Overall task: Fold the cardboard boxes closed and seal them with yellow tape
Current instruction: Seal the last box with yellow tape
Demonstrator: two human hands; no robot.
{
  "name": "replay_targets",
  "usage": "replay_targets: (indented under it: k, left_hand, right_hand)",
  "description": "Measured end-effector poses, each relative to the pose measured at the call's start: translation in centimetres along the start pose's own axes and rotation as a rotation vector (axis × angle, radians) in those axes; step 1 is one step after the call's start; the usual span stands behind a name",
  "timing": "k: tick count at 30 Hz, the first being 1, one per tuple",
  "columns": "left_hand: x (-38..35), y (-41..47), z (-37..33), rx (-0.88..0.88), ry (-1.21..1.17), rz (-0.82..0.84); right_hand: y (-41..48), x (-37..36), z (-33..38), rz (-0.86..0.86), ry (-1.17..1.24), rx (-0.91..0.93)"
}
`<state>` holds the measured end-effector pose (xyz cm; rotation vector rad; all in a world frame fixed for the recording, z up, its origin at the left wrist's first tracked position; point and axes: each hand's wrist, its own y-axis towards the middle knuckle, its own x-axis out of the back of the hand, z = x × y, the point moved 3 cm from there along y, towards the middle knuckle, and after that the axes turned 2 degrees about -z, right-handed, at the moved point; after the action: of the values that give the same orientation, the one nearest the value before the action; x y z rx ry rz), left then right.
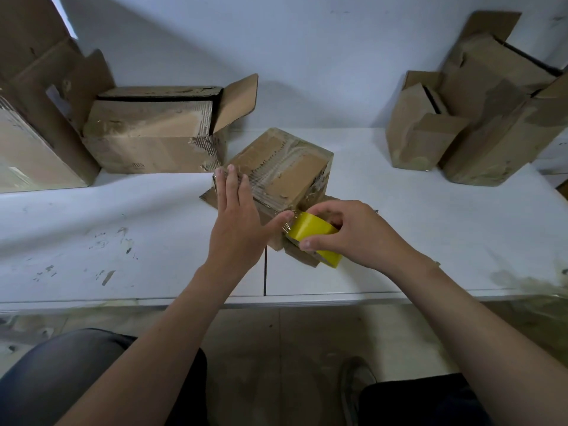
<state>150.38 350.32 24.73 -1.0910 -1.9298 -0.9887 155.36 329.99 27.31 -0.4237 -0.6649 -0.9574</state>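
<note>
at mid surface (399, 210): small box (276, 170), flaps folded. left hand (236, 222) flat, fingers straight, pressing box top. right hand (347, 232) curled round yellow tape roll (310, 232) at box near corner. tip: keep top pinned, pull tape taut & straight over seam, rub down w/ thumb.

Straight ahead of both hands the small cardboard box (278, 175) blocks the way. The left hand (238, 224) lies flat on its top, and the right hand (353, 233) holds the yellow tape roll (312, 236) against its near corner. Left of the left hand the counter (107, 247) lies open up to the open-flapped box (147, 139) and the large box (33, 96) beyond. Right of the right hand there is passage as far as the cluster of open boxes (461, 133).
</note>
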Motion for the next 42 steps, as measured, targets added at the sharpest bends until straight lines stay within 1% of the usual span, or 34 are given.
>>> replay_targets:
  k: [7, 9, 12, 15, 18, 22, 24, 26, 28, 30, 32, 34, 37, 38, 40, 42]
  left_hand:
    - [0.0, 0.0, -0.2, -0.011, -0.025, 0.005]
    - [0.1, 0.0, -0.3, -0.001, -0.029, -0.003]
    - [0.2, -0.1, -0.9, 0.025, -0.070, -0.068]
    - [0.1, 0.0, -1.3, 0.044, -0.084, -0.093]
    - [0.4, 0.2, -1.2, 0.015, -0.087, -0.109]
    - [0.9, 0.9, -0.6, -0.081, -0.119, -0.054]
    - [1.4, 1.7, 0.0, -0.150, -0.173, 0.026]
    - [1.9, 2.8, 1.0, -0.221, -0.243, 0.125]
    - [2.3, 4.0, 1.8, -0.272, -0.289, 0.183]
    - [2.5, 4.9, 2.3, -0.301, -0.324, 0.197]
    - [2.6, 5.4, 2.6, -0.319, -0.340, 0.173]
    - [2.7, 5.8, 2.8, -0.298, -0.343, 0.130]
    - [2.7, 6.0, 3.4, -0.204, -0.298, 0.065]
    - [2.7, 5.9, 3.5, -0.147, -0.278, 0.045]
    - [2.8, 5.1, 4.2, 0.026, -0.255, 0.029]
    - [2.8, 3.4, 4.7, 0.223, -0.303, 0.114]
  right_hand:
    - [1.0, -0.7, -0.5, -0.096, -0.129, -0.073]
    - [1.5, -1.0, -0.3, -0.097, -0.137, -0.077]
    - [1.7, -0.8, -0.2, -0.086, -0.054, -0.072]
    - [1.4, -0.2, -0.4, -0.071, 0.018, -0.068]
    - [0.5, 0.2, -0.7, -0.043, 0.181, -0.056]
    - [-0.1, 0.2, -0.5, 0.011, 0.296, 0.005]
    - [-0.1, 0.1, -0.1, 0.021, 0.330, 0.030]
    - [0.0, -0.4, 0.2, 0.028, 0.302, 0.049]
    - [0.2, -1.2, 0.6, 0.045, 0.279, 0.057]
    - [0.6, -2.0, 1.0, 0.049, 0.308, 0.064]
    - [1.1, -2.6, 1.1, 0.031, 0.349, 0.065]
    - [1.7, -3.0, 1.2, 0.015, 0.374, 0.054]
    - [2.3, -3.1, 1.2, -0.013, 0.405, 0.017]
    - [2.5, -3.1, 1.1, -0.023, 0.410, 0.006]
    - [2.6, -3.0, 1.1, -0.038, 0.406, -0.012]
    - [2.6, -2.8, 1.2, -0.037, 0.399, -0.020]
